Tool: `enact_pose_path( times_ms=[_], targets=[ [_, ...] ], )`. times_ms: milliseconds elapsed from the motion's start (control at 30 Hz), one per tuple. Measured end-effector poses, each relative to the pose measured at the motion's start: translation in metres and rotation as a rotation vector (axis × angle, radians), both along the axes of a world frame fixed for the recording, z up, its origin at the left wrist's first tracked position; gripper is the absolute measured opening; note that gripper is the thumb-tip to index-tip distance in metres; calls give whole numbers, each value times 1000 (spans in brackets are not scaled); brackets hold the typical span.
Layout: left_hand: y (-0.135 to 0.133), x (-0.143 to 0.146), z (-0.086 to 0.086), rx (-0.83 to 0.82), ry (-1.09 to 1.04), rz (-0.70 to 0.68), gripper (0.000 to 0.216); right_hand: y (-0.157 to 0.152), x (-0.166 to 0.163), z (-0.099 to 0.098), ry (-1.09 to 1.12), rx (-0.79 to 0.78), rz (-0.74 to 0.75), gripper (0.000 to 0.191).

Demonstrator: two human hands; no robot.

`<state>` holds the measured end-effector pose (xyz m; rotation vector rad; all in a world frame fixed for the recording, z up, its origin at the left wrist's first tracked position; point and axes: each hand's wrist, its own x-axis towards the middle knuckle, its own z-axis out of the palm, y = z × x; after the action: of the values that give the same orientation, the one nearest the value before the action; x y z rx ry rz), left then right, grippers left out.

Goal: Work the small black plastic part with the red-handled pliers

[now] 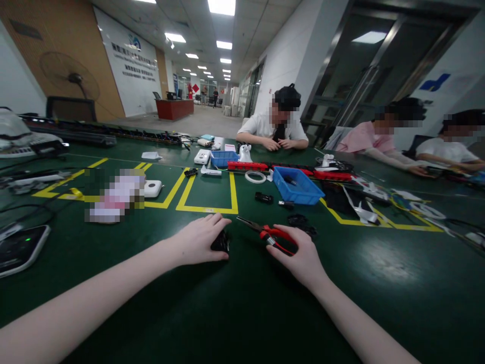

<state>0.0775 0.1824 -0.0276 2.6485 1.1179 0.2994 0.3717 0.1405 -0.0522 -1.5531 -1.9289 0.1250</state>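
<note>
Pinning small black part (220,241) to table (242,313), near centre, w/ left hand (200,242) curled over it; gripping red pliers (265,232) in right hand (299,255), just right. Prob. best held flat, steady.

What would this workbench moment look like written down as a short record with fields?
Surface: dark green table marked with yellow tape lines
Left hand: left hand closed over a small black plastic part
Right hand: right hand grips red-handled pliers, nose pointing left
Nearby: loose black pieces, blue plastic bin, white tape ring
Others: three seated people along the far side, hands on the table
</note>
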Motion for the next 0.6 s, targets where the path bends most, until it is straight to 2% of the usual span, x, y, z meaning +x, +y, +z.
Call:
enact_pose_path(
  times_ms=[100,267,433,600],
  targets=[
    [7,-3,-2,-75,-72,-105,65,0,-1,-1,-31,11,63,52],
    [13,-5,-10,-179,-203,-157,50,0,2,-2,-25,46,78,51],
    [12,-3,-16,-193,-262,-212,22,-1,3,0,-26,43,107,49],
    [9,-3,-20,-152,-234,-190,15,-5,-2,2,-62,28,161,50]
  ],
)
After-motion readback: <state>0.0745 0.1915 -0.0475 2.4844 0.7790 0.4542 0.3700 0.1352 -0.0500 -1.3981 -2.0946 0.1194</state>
